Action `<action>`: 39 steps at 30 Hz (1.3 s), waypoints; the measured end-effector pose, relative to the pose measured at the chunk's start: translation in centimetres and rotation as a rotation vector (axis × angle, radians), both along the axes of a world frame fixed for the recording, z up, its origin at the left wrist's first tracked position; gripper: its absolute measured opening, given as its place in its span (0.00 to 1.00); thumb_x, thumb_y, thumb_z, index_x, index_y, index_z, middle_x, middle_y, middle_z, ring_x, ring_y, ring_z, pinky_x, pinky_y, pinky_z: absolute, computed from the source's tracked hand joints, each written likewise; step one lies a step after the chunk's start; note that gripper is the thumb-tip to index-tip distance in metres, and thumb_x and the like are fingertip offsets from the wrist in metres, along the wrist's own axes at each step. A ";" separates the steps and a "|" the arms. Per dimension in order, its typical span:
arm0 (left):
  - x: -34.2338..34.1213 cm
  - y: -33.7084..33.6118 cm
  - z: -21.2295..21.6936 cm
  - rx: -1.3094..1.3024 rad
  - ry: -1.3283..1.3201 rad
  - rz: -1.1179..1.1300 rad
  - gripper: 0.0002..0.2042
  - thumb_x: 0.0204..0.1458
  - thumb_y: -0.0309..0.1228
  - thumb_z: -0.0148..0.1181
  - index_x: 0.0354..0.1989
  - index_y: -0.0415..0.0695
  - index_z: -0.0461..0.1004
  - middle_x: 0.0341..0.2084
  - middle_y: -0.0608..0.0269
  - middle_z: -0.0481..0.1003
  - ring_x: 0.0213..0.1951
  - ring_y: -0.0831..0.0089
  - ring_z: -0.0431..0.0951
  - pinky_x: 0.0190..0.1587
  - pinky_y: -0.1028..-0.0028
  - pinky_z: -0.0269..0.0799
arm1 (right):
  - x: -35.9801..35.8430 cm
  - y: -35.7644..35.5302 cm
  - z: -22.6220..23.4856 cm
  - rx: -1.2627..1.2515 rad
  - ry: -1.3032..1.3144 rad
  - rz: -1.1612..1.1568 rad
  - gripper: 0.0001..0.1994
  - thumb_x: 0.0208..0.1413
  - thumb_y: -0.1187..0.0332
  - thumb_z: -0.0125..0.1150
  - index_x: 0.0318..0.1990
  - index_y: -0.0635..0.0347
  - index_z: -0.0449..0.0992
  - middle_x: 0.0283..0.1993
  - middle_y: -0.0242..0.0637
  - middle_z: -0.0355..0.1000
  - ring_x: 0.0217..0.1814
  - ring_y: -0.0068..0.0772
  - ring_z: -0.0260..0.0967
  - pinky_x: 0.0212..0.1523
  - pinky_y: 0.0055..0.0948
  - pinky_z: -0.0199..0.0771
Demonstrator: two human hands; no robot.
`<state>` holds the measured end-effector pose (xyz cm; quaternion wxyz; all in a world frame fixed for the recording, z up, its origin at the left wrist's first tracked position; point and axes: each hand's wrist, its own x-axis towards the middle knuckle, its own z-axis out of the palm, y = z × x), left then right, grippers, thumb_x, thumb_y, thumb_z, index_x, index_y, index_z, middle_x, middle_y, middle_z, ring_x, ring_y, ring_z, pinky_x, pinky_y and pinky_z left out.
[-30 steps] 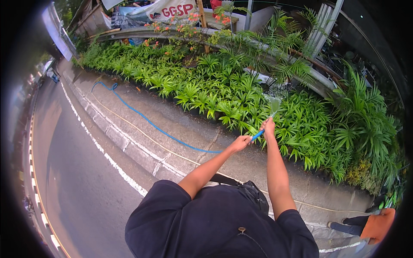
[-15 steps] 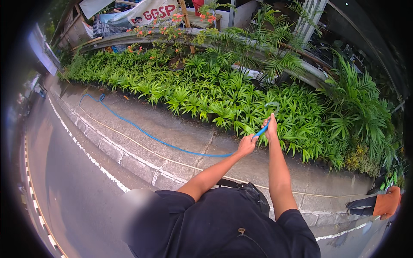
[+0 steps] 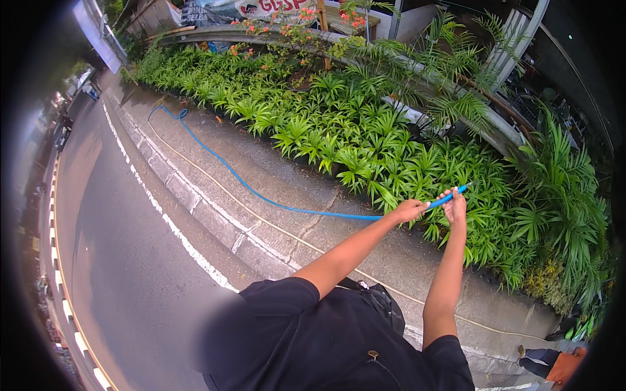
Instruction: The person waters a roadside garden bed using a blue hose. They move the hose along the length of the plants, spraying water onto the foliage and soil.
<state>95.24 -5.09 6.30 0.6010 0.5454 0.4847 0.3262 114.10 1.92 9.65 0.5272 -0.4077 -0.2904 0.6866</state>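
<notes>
A blue garden hose runs along the pavement from the far left up to my hands. My left hand is closed around it a short way behind its end. Farther along, my right hand grips it close to the tip, thumb and fingers at the mouth. The hose end points right, over green leafy plants that stand in a dense bed. Only a small glint shows at its mouth; I cannot tell how much water leaves it.
A thin cream line lies along the pavement. A stone kerb separates it from the road. Behind the plants runs a metal guardrail. A person in an orange top is at the lower right.
Both hands and the hose end have shifted right and lower in view. The hose now points more to the right; the water arc seen earlier at its tip no longer shows clearly. The view has turned.
</notes>
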 end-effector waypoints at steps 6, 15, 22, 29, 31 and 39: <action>-0.9 -0.5 -1.2 -0.053 0.194 -0.260 0.34 0.49 0.63 0.43 0.32 0.39 0.76 0.22 0.61 0.75 0.25 0.74 0.74 0.31 0.75 0.71 | 3.3 0.7 3.3 -0.054 0.097 -0.049 0.09 0.63 0.62 0.40 0.42 0.54 0.63 0.24 0.28 0.59 0.18 0.22 0.53 0.20 0.25 0.57; -3.6 1.3 -5.0 -0.421 0.834 0.065 0.29 0.44 0.52 0.45 0.43 0.38 0.73 0.53 0.46 0.62 0.52 0.55 0.65 0.57 0.59 0.51 | 8.5 2.1 6.7 -0.064 0.264 -0.113 0.15 0.64 0.57 0.34 0.43 0.54 0.66 0.17 0.22 0.51 0.13 0.16 0.44 0.12 0.19 0.43; -10.7 -1.7 -17.3 -0.869 -0.438 1.449 0.15 0.42 0.22 0.47 0.40 0.30 0.63 0.42 0.44 0.60 0.39 0.56 0.69 0.26 0.66 0.73 | 9.3 2.8 7.5 -0.145 0.012 -0.263 0.17 0.63 0.50 0.34 0.40 0.53 0.63 0.16 0.24 0.50 0.13 0.17 0.44 0.13 0.21 0.47; -17.8 -5.6 -16.0 -0.535 -1.057 1.572 0.06 0.46 0.28 0.43 0.22 0.41 0.56 0.16 0.63 0.57 0.16 0.71 0.57 0.28 0.74 0.67 | 9.4 2.3 -2.0 -0.285 -0.253 -0.280 0.26 0.58 0.39 0.34 0.34 0.55 0.65 0.13 0.25 0.50 0.12 0.21 0.46 0.16 0.27 0.55; -19.7 -6.6 -14.9 -0.399 -1.229 1.516 0.11 0.52 0.34 0.43 0.20 0.44 0.55 0.14 0.65 0.57 0.16 0.74 0.55 0.25 0.75 0.63 | 8.9 2.5 -2.8 -0.322 -0.214 -0.281 0.26 0.57 0.39 0.35 0.31 0.54 0.64 0.13 0.25 0.49 0.12 0.21 0.47 0.16 0.28 0.55; -23.7 -6.3 -10.8 -0.142 -1.000 1.436 0.15 0.62 0.42 0.32 0.29 0.45 0.57 0.16 0.67 0.59 0.15 0.78 0.56 0.21 0.78 0.59 | 4.2 4.1 -4.6 -0.389 -0.229 -0.175 0.25 0.53 0.38 0.41 0.21 0.49 0.57 0.11 0.24 0.49 0.12 0.23 0.46 0.15 0.28 0.51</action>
